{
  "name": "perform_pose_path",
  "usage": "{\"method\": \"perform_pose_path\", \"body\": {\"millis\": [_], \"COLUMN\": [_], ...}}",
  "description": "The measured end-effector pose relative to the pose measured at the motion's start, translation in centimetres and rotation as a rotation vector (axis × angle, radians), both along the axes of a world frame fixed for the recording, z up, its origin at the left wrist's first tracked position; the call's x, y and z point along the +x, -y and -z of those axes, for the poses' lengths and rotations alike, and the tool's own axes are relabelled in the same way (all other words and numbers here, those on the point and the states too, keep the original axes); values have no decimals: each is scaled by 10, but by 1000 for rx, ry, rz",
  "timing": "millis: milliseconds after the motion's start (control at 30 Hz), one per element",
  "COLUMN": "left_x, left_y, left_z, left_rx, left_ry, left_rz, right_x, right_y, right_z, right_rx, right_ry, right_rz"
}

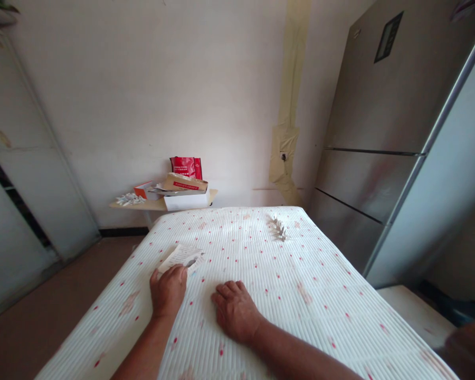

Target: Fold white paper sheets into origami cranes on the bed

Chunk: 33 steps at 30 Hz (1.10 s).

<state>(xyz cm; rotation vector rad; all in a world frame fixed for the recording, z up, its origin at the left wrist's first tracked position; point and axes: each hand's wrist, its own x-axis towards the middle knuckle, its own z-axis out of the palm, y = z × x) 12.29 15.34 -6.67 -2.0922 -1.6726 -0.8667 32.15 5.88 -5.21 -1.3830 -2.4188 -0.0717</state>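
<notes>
My left hand (169, 287) pinches the near edge of a whitish printed paper (178, 255) with lines of text and a dark grey patch. The paper's near part is hidden behind my fingers. To the right of it, my right hand (235, 311) rests palm down on the table cover, its fingers curled in together. Nothing shows in that hand, though its palm is out of sight. Farther off on the right lies a short row of small, pale, pointed pieces (279, 229), too small to name; neither hand touches them.
A white ribbed cover with red dots (261, 274) spreads over the table. Behind its far left edge, a side table (154, 205) bears a white box (187, 200), a red bag (187, 167) and a white pile (130, 199). A grey refrigerator (364, 116) stands right.
</notes>
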Motion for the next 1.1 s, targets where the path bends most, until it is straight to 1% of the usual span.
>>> {"method": "perform_pose_path", "body": {"millis": [600, 800, 967, 1100], "left_x": [5, 5, 1, -4], "left_y": [6, 6, 2, 0], "left_z": [-9, -8, -2, 0], "left_rx": [-32, -30, 14, 77], "left_ry": [-8, 15, 76, 194], "left_rz": [-59, -55, -68, -26], "right_x": [-1, 0, 0, -1], "right_y": [0, 1, 0, 0], "right_z": [-1, -1, 0, 2], "right_rx": [-21, -17, -22, -15], "right_ry": [-9, -12, -5, -7], "right_rz": [0, -7, 2, -4]}}
